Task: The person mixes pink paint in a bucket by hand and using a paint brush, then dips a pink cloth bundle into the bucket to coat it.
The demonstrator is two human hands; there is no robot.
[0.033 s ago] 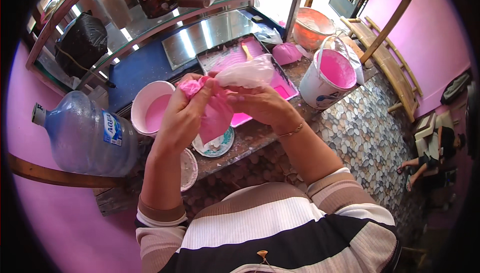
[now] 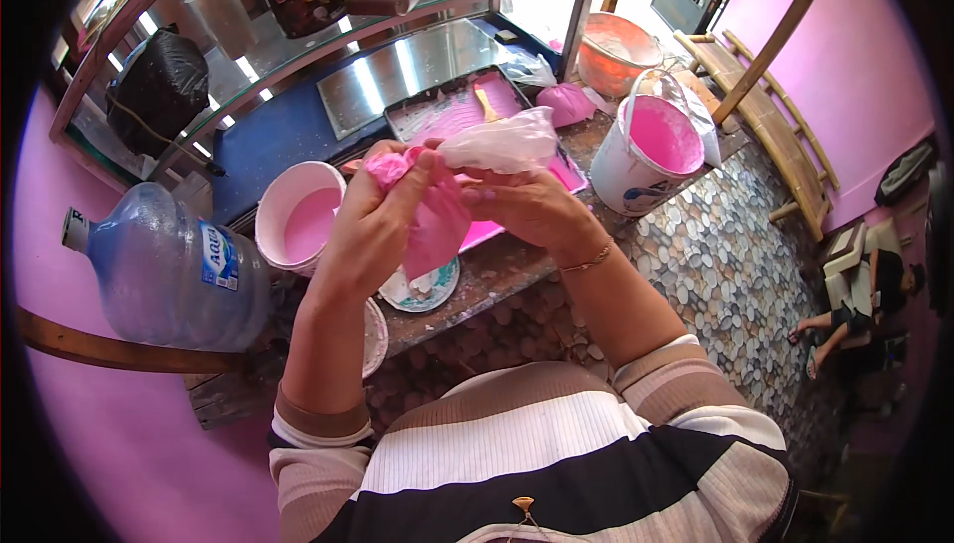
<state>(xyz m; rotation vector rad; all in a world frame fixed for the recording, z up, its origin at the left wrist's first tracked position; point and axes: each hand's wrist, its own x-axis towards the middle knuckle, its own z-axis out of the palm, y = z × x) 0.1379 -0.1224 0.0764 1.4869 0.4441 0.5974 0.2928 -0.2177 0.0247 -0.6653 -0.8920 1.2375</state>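
My left hand (image 2: pixel 383 230) is closed on the crumpled top of a pink plastic bag (image 2: pixel 437 235), which hangs between my hands. My right hand (image 2: pixel 517 210) is closed at the bag's right side, under a whitish translucent bag (image 2: pixel 507 141); its fingertips are partly hidden. Behind them lies a black-rimmed tray (image 2: pixel 447 111) with pink paint and a wooden-handled brush (image 2: pixel 485 101). A white tub of pink liquid (image 2: pixel 303 220) stands left of my hands, and a white bucket of pink paint (image 2: pixel 646 170) to the right. A patterned plate (image 2: pixel 427 293) lies below the bags.
A large water jug (image 2: pixel 169 275) lies at left beside a glass display case (image 2: pixel 243 36). An orange basin (image 2: pixel 616 56) and pink bundle (image 2: pixel 564 104) are behind the bucket. A bamboo bench (image 2: pixel 755 126) stands along the right wall; a seated person (image 2: pixel 874 300) is at far right.
My hands and both bags have shifted slightly to the right; the white bag sits a little higher at its far end. The grip looks the same.
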